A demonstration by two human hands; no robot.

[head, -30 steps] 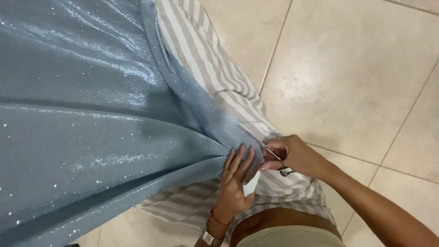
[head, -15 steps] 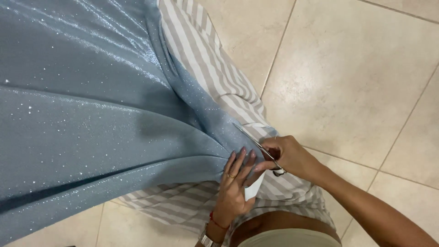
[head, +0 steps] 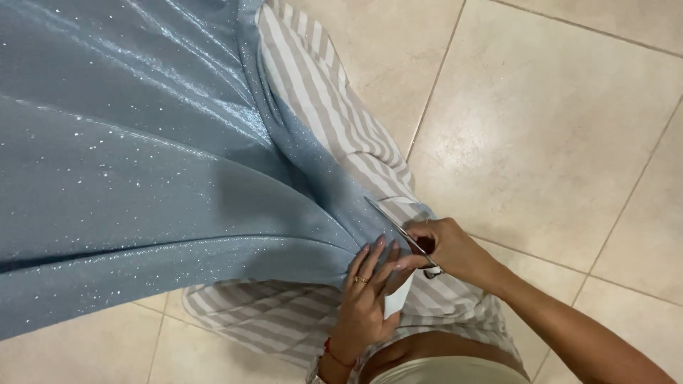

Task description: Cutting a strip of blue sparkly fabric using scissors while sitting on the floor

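A large pale blue glittery fabric point(head: 142, 178) spreads across the left and gathers into folds near my hands. My left hand point(head: 370, 291) presses and pinches the gathered edge of this fabric, with a small white piece under the fingers. My right hand point(head: 448, 249) grips a pair of scissors point(head: 398, 227), whose blades point up-left along the fabric's edge. Under the blue cloth lies a beige-and-white striped fabric point(head: 334, 114) that runs from the top down to my lap.
The floor point(head: 541, 128) is made of large beige tiles with thin grout lines, showing at the right and bottom left. My left wrist bears a red thread bracelet point(head: 334, 353).
The view has shifted slightly, and the blue fabric sits a little higher and more to the left. The scissors have edged along the fabric edge; both hands keep their hold.
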